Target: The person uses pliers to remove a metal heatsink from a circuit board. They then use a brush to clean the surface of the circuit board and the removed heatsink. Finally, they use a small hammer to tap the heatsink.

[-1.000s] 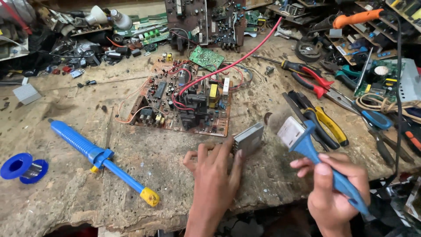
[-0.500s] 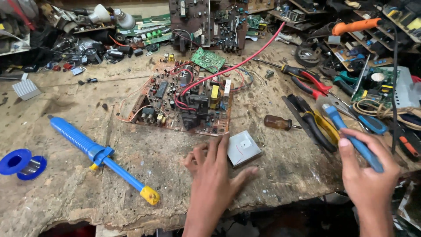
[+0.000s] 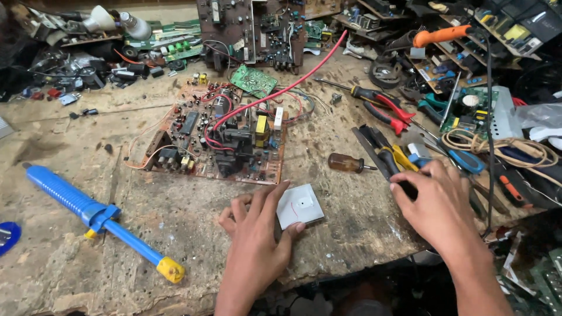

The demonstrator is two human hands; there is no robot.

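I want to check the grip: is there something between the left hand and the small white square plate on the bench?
Nothing visible. The left hand rests directly on the white square plate, fingertips touching its left edge and near corner.

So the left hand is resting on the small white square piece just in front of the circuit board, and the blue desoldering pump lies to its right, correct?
Not quite: the head view shows the blue desoldering pump lying to the left of the left hand, which does rest on the small white square piece in front of the circuit board.

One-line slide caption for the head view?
Left hand rests on a white square part; right hand reaches among pliers beside a circuit board.
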